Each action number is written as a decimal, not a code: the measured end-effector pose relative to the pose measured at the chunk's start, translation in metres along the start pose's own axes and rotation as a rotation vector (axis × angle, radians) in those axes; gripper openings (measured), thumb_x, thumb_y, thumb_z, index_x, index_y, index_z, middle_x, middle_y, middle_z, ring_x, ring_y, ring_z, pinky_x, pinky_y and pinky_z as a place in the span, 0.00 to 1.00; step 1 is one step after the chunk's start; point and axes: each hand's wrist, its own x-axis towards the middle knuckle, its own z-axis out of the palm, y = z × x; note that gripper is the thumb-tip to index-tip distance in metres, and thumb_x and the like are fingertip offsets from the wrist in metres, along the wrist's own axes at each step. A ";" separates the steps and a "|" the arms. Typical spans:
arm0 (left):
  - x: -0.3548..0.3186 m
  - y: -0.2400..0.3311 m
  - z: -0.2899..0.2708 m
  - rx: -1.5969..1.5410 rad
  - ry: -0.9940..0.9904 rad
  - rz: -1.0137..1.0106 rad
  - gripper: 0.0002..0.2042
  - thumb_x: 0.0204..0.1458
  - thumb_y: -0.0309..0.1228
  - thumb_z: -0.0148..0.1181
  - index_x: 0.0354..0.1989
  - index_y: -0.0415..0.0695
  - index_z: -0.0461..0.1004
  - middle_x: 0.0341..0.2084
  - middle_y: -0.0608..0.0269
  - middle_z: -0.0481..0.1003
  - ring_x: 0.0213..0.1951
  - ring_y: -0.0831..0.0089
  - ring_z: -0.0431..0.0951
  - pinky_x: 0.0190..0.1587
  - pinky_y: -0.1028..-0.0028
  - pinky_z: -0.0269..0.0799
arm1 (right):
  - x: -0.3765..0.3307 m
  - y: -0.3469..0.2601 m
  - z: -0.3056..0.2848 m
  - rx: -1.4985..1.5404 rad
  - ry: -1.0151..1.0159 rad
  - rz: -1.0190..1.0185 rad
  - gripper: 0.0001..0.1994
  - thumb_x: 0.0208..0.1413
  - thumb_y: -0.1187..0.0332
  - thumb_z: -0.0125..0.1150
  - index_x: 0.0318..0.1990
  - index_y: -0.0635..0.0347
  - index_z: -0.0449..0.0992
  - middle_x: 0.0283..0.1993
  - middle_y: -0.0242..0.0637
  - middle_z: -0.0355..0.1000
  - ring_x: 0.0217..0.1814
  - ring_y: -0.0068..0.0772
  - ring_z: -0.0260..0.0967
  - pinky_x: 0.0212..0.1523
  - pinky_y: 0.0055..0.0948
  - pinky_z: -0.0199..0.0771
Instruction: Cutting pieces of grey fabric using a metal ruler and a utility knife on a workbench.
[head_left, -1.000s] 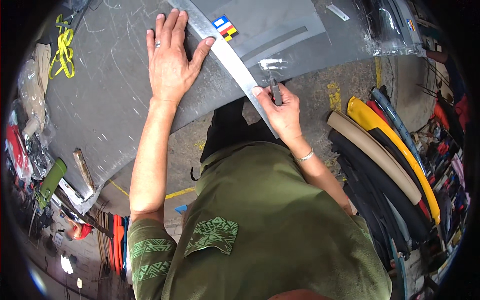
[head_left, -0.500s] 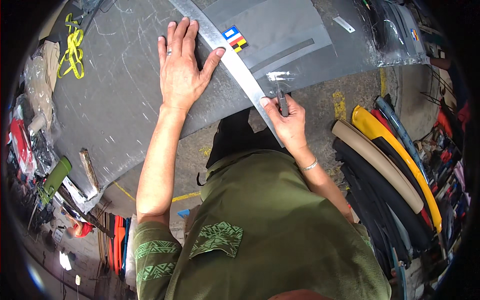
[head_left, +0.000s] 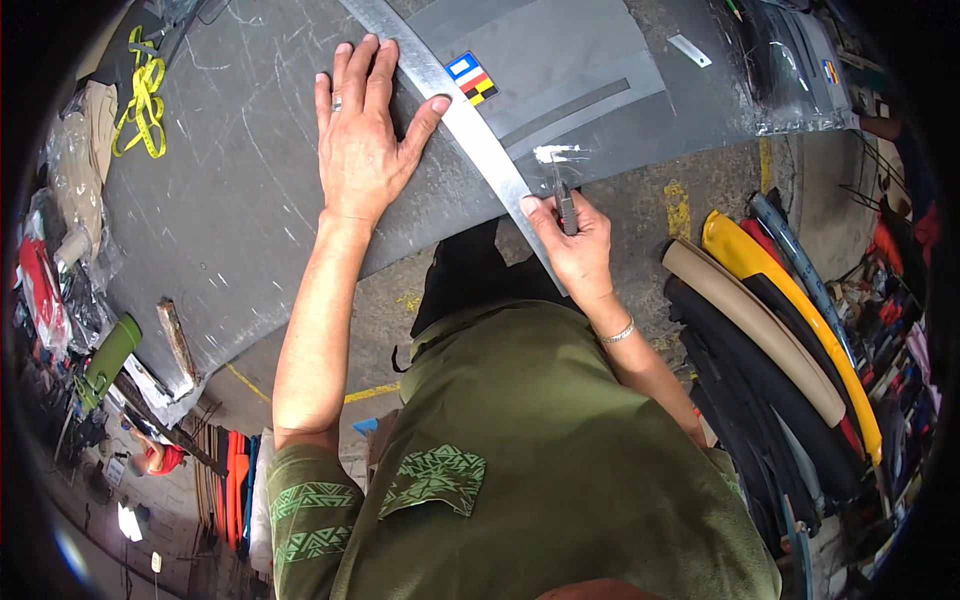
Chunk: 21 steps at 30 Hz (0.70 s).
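Note:
A long metal straightedge (head_left: 473,130) runs diagonally over the dark grey table (head_left: 230,190) and past its near edge. My left hand (head_left: 362,155) lies flat beside it, fingers stretched out, with the thumb and fingertips at its left edge. In my right hand (head_left: 582,255) is a utility knife (head_left: 567,212), blade pointing away from me; the thumb presses on the straightedge near the table's edge. Right of the straightedge lies a grey fabric panel (head_left: 570,60) with a colourful flag-like patch (head_left: 471,79) and a darker strip. The straightedge covers the panel's left side.
A yellow tape measure (head_left: 147,95) lies at the far left, a small metal piece (head_left: 688,50) at the far right. Rolls of material, one beige (head_left: 755,330), one yellow (head_left: 800,310), stand right of me. At the right edge is another person's arm (head_left: 880,127).
Almost nothing differs. Both hands, the straightedge and the knife stay in practically the same place.

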 end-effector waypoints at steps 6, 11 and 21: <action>0.000 0.000 -0.001 0.011 -0.002 -0.002 0.39 0.59 0.63 0.57 0.70 0.45 0.65 0.70 0.55 0.62 0.76 0.56 0.54 0.77 0.47 0.43 | 0.000 -0.004 0.000 0.029 -0.005 -0.007 0.13 0.59 0.66 0.73 0.27 0.60 0.75 0.21 0.19 0.63 0.25 0.12 0.56 0.27 0.21 0.59; 0.001 -0.001 0.000 0.004 0.006 0.005 0.39 0.59 0.62 0.57 0.70 0.45 0.66 0.70 0.56 0.63 0.75 0.56 0.54 0.77 0.47 0.43 | 0.001 -0.002 0.000 0.023 0.000 -0.023 0.13 0.59 0.65 0.73 0.27 0.60 0.75 0.21 0.20 0.63 0.25 0.12 0.56 0.27 0.21 0.60; 0.001 0.001 -0.002 0.017 -0.021 -0.001 0.39 0.60 0.61 0.57 0.71 0.45 0.65 0.72 0.52 0.62 0.76 0.54 0.53 0.77 0.49 0.43 | 0.000 0.000 -0.004 -0.067 -0.037 -0.011 0.11 0.59 0.65 0.72 0.35 0.64 0.80 0.26 0.34 0.78 0.28 0.16 0.71 0.32 0.25 0.74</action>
